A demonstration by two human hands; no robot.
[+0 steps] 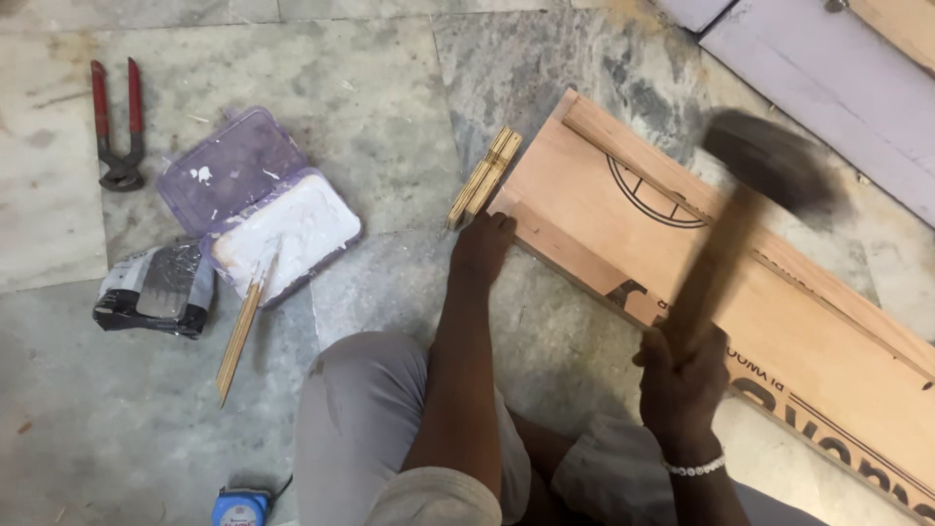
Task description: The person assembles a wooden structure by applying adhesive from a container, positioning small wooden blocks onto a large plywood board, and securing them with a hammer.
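pincers [117, 136]: red handles, far left of left hand, on floor
tub [258, 205]: open, white paste inside, thin stick [241, 336] leaning out, left of left hand
slat bundle [484, 177]: just above left hand
left hand [482, 244]: fingers curled, pressing plywood board [682, 263] corner
board axis: upper left to lower right, under both hands
right hand [682, 375]: fist tight on hammer [745, 209], head up-right, blurred

A makeshift carpentry workspace: plywood board [740, 282], pincers [119, 127] and glue tub [258, 205] on stone floor [390, 97].
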